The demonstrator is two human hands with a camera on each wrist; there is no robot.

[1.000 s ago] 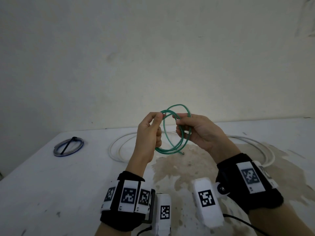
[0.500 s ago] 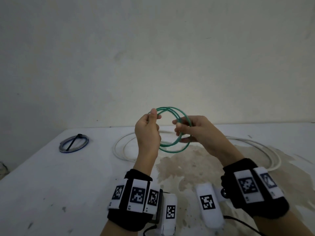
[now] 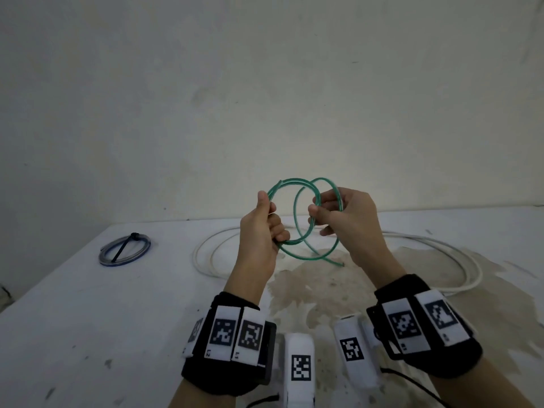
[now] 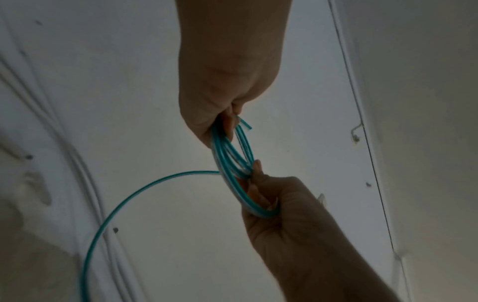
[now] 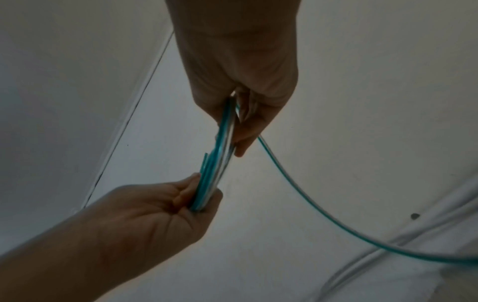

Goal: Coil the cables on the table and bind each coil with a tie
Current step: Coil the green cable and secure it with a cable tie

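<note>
Both hands hold the green cable (image 3: 306, 231) in the air above the near middle of the tabletop (image 3: 88, 304). The left hand (image 3: 260, 228) grips the gathered loops; the right hand (image 3: 343, 214) pinches them on the opposite side, with the loose end hanging just below its fingers, so the right hand looks nearer for the last turn. Farther back lie one uncoiled white cable (image 3: 441, 254) across the middle and one tied coil (image 3: 125, 250) near the far left edge: three cables.

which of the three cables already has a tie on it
The small blue-grey coil at the table's far left, with a black tie across it. The green cable is held in both hands; the white cable lies loose, untied.
</note>
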